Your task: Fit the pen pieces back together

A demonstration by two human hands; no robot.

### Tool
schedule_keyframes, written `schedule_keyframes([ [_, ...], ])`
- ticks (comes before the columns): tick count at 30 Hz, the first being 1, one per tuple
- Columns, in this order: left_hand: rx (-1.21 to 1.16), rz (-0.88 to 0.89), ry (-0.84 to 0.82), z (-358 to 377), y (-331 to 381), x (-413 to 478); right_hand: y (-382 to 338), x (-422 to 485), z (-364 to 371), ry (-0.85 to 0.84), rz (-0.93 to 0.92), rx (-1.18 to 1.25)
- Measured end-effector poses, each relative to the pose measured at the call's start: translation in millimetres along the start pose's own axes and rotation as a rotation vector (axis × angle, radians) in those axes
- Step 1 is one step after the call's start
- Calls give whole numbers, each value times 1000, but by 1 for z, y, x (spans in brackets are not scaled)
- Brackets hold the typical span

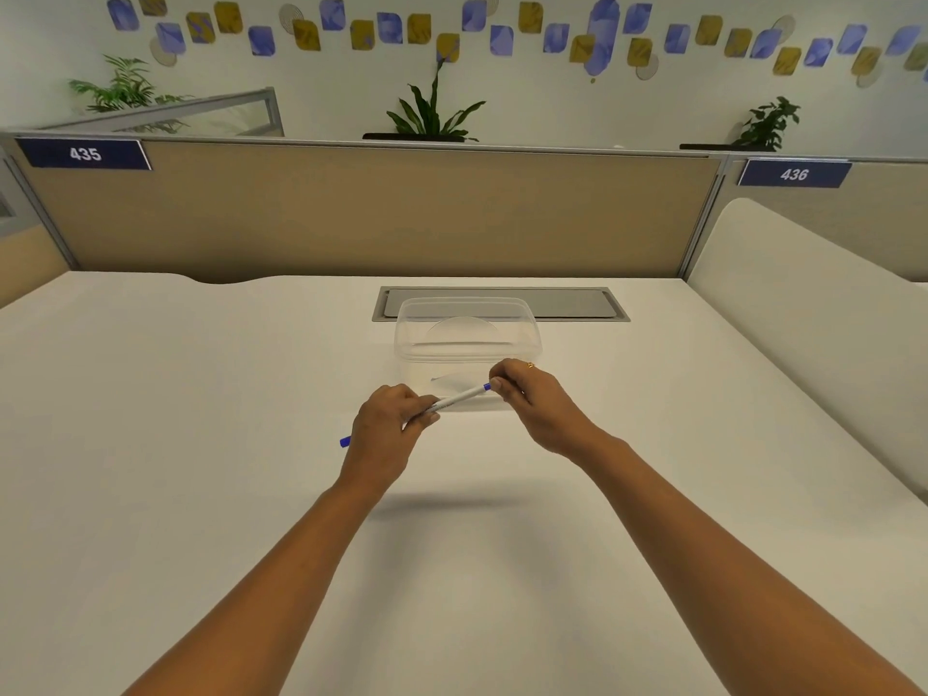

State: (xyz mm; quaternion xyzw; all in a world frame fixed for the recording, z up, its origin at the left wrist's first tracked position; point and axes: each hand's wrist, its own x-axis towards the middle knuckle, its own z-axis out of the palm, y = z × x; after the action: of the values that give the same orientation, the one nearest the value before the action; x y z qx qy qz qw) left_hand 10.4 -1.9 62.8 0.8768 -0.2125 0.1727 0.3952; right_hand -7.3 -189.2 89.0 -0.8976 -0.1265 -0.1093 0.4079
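Note:
A white pen (459, 398) with blue ends is held slanting above the white desk (201, 444). My left hand (384, 434) grips its lower part, and the blue end sticks out to the left of that hand. My right hand (532, 404) pinches the upper blue tip between thumb and fingers; a ring shows on one finger. Just behind both hands stands a clear plastic container (469, 334), open at the top.
A grey cable hatch (567, 303) lies in the desk behind the container. A tan partition (381, 213) with signs 435 and 436 closes the far edge. A cream side panel (803, 313) rises at the right. Potted plants stand beyond the partition.

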Motion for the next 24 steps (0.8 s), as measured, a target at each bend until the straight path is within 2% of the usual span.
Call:
schedule_keyframes([
  [9,74,128,15,-1,2,1,-2,-3,1,-66,192,119],
  [15,202,269,-22,-4,-3,2,-1,-4,-5,-263,492,474],
  [17,202,275,-74,-6,-6,3,-2,-6,-4,-271,573,541],
  [19,139,210,-139,-9,-8,7,-4,-8,3,-181,531,491],
  [22,25,70,-262,-15,-8,14,-6,-12,14,-10,235,120],
  [24,-95,-75,-344,-22,-5,18,-3,-15,14,22,70,3],
])
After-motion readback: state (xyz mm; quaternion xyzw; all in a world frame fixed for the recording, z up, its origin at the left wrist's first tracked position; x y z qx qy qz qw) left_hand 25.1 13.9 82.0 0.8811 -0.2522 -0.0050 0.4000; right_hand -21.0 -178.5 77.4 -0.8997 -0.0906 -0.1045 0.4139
